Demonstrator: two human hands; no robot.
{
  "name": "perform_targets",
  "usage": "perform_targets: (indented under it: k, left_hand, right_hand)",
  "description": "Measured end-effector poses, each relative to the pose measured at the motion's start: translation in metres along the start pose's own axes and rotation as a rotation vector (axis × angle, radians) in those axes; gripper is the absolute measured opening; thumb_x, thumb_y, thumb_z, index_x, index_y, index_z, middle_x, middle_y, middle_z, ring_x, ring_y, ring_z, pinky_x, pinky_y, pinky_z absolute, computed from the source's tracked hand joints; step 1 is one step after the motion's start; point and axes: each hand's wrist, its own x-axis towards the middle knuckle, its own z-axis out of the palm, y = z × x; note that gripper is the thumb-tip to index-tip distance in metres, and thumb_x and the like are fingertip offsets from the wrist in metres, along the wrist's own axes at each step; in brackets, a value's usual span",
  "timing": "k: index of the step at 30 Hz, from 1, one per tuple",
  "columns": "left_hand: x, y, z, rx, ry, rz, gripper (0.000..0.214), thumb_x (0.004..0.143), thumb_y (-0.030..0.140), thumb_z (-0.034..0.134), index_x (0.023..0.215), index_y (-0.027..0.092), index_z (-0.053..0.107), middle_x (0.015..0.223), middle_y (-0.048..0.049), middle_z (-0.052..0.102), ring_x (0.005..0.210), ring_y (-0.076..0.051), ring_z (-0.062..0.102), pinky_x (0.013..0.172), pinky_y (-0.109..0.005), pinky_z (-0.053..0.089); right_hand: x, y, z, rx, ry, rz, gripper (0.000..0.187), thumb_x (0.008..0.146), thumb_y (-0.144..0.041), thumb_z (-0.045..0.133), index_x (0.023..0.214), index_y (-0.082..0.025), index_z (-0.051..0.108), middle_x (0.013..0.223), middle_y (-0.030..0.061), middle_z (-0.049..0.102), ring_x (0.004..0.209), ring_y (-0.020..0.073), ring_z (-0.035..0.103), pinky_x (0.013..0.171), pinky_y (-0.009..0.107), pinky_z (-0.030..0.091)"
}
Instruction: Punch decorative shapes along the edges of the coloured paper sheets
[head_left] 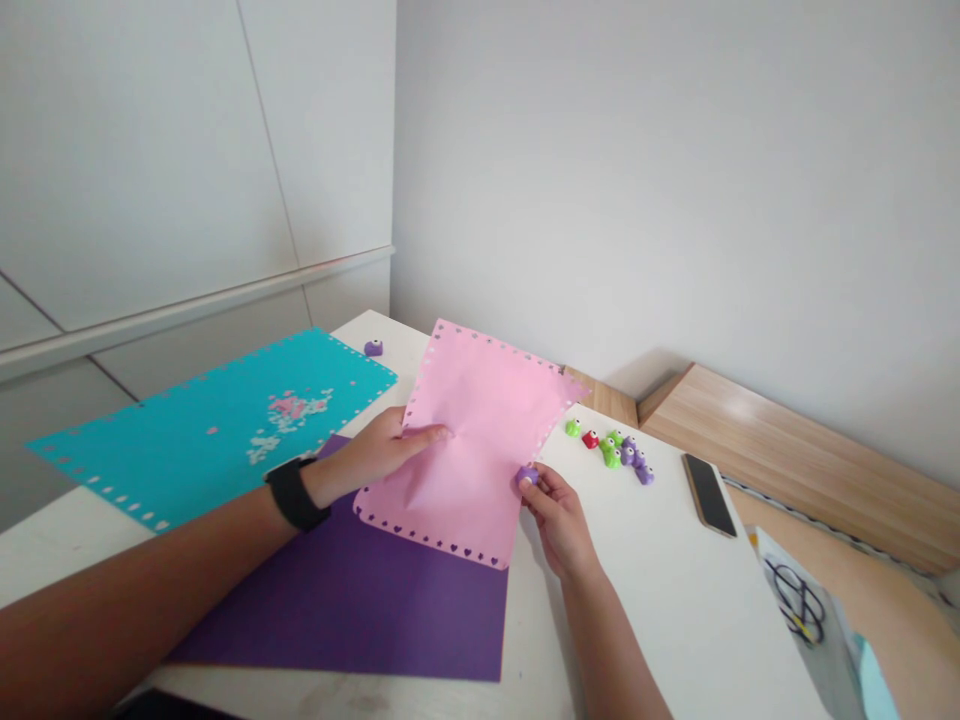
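My left hand grips the left edge of a pink paper sheet, thumb on top. The sheet is raised and tilted, with small shapes punched along its edges. At its right edge my right hand is closed on a small purple craft punch, which sits against the paper. Under the pink sheet lies a plain purple sheet. To the left, a turquoise sheet with punched edges carries a scatter of white and pink paper bits.
Several green, red and purple punches cluster on the white table at right. Another purple punch stands at the far edge. A phone lies near the right edge. Beyond are a coiled black cable and a wooden panel.
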Motion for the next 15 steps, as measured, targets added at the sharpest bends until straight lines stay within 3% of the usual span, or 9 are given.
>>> perform_targets:
  k: [9,15]
  left_hand:
    - [0.0001,0.0016,0.0006,-0.019,0.006,-0.015,0.041,0.082,0.053,0.071,0.105,0.018,0.074,0.106,-0.0089,0.079,0.094,-0.031,0.073,0.081,-0.035,0.057]
    - [0.0002,0.0018,0.0012,-0.063,0.043,-0.016,0.038,0.080,0.049,0.075,0.106,0.022,0.077,0.108,-0.0072,0.079,0.094,-0.031,0.074,0.079,-0.033,0.058]
  right_hand:
    - [0.0007,0.0040,0.0035,0.002,0.043,-0.076,0.020,0.080,-0.033,0.083,0.094,-0.021,0.075,0.089,0.0018,0.069,0.084,0.0175,0.057,0.083,0.030,0.043]
    - [0.0015,0.0055,-0.0001,0.028,0.034,-0.045,0.024,0.079,-0.032,0.084,0.098,-0.022,0.075,0.094,0.0026,0.071,0.087,0.0183,0.061,0.086,0.031,0.045]
